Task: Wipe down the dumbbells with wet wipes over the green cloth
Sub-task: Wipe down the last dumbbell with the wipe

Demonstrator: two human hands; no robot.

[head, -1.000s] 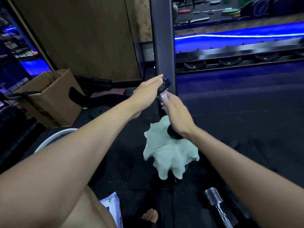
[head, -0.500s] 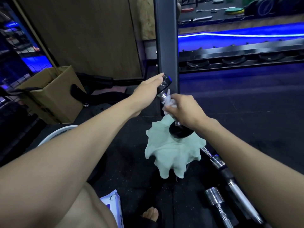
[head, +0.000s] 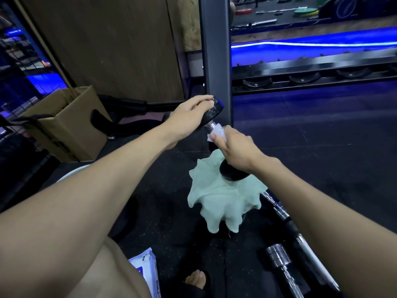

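Right then, the dumbbell [head: 222, 147] stood tilted on end, its lower black head [head: 233, 172] resting on the crumpled green cloth [head: 219, 201] on the dark gym floor and its upper black head [head: 212, 114] leaning away toward the upright rack post [head: 217, 50]. My left hand [head: 191, 115] was cupped over that upper head, fingers curled round its rim to steady it. My right hand [head: 236, 147] was wrapped round the chrome handle with the white wet wipe [head: 217, 134] bunched between the thumb and fingers [head: 214, 138], right up under the top head. I judged I was in the middle of the handle wipe on this dumbbell, with the wipe at the top of its travel; how much of the heads had been cleaned I could not tell. The next move, as I read it, called for sliding the wipe back down the bar while twisting round it, with the left hand holding firm so the bottom head would not skid off the cloth. Just beside the cloth on my right lay other chrome bars [head: 277, 209] and a chrome dumbbell [head: 279, 259], which I took for further pieces of the job. A pack of wipes [head: 146, 269] sat near my leg, and a cardboard box [head: 64, 123] stood well off to the left.
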